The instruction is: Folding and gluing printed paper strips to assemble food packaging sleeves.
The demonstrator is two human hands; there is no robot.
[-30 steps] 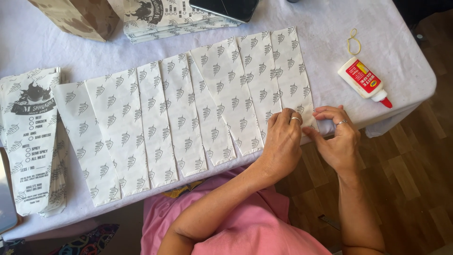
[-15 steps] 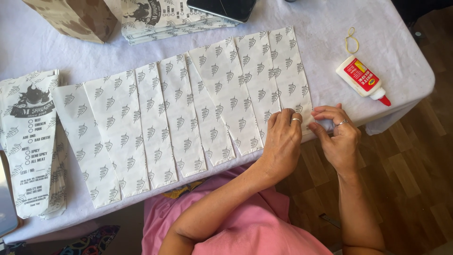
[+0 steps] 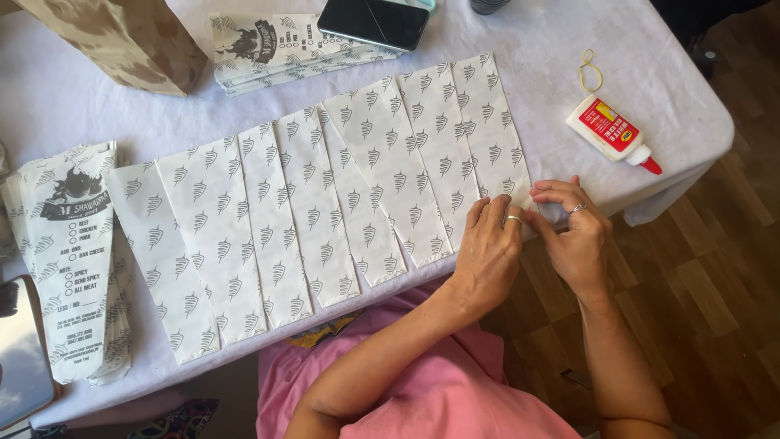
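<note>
A fanned row of several white printed paper sheets (image 3: 325, 203) lies across the table with its white cloth (image 3: 536, 49). My left hand (image 3: 487, 252) presses flat on the lower end of the rightmost sheet (image 3: 487, 130), a ring on one finger. My right hand (image 3: 573, 236) sits just to the right of it, fingertips pinching the bottom right corner of that same sheet at the table's front edge. Both forearms reach up from my pink top.
A white glue bottle with a red cap (image 3: 613, 134) and a yellow rubber band (image 3: 591, 71) lie at the right. A stack of printed paper bags (image 3: 73, 252) is at the left, another stack (image 3: 284, 45) under a black phone (image 3: 374, 22) at the back. A brown paper bag (image 3: 122, 36) stands far left.
Both hands have stayed at the bottom right corner of the rightmost sheet; my right fingers have shifted slightly along its edge. The sheets have not moved.
</note>
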